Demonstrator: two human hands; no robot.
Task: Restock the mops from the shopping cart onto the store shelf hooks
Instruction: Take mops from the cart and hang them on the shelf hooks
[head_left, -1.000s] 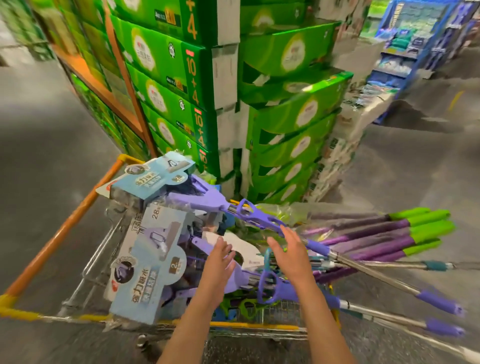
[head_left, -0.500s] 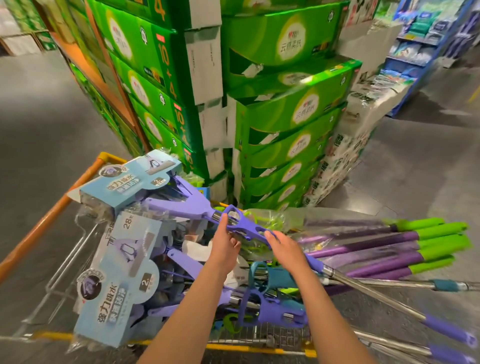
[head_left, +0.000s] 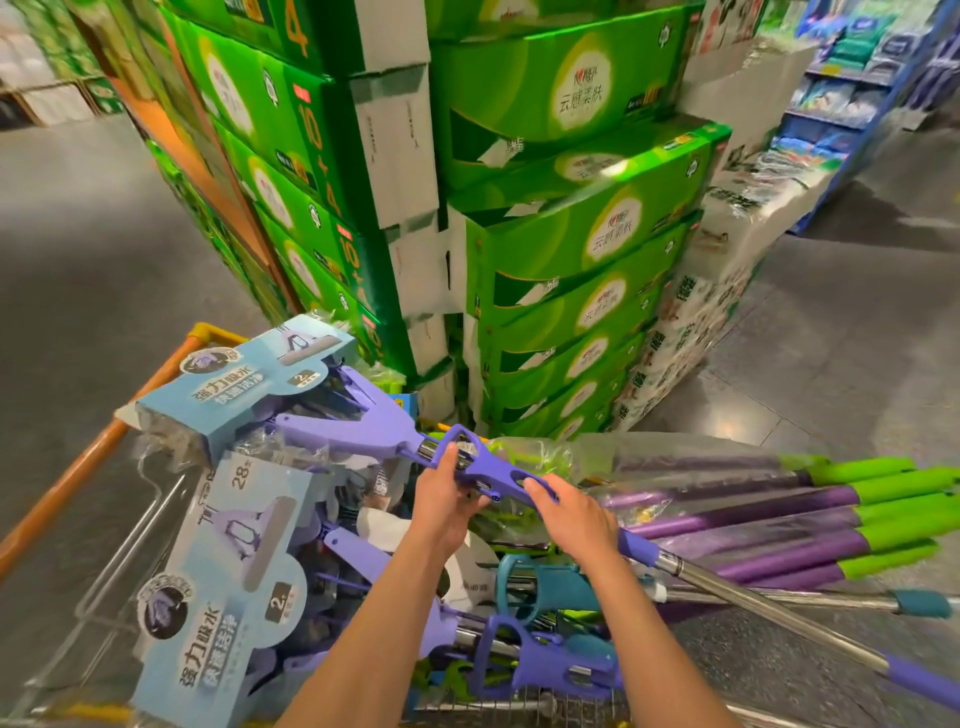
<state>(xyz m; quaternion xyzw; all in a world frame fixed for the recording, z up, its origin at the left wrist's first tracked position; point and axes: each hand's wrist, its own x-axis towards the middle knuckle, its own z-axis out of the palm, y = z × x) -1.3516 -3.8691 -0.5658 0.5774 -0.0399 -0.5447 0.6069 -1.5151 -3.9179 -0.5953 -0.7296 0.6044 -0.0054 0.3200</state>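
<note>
Purple sponge mop (head_left: 363, 431) lying across the top of the shopping cart (head_left: 78, 478), head to the left, handle running down to the right past the cart's edge. Lilac plastic fork at the head, a lilac lever piece with cut-out slots on the shaft, then bare chrome tube ending in a purple sleeve at lower right. Head wrapped in clear film with a pale blue card label (head_left: 234, 384) printed with Chinese characters.

Left hand (head_left: 447, 499) wrapped round the lever piece near its upper end, thumb on top, fingers curled beneath: grip clamped on the mop. Right hand (head_left: 571, 514) just beside it, lower along the same shaft, fingers curled over the purple plastic: grip likewise clamped on the mop.

Below, in the cart: a second pale-blue-labelled mop head (head_left: 218, 597) marked "28", at least one more purple lever mop (head_left: 524, 665) and one teal mop (head_left: 550, 577) near the forearms. To the right, about five purple handles with green ends (head_left: 831, 525) bundled in clear film, sticking out over the side. Exact total of mops hard to tell in the tangle.

Behind the cart, stacks of green cartons (head_left: 561, 244) on a grey floor.
</note>
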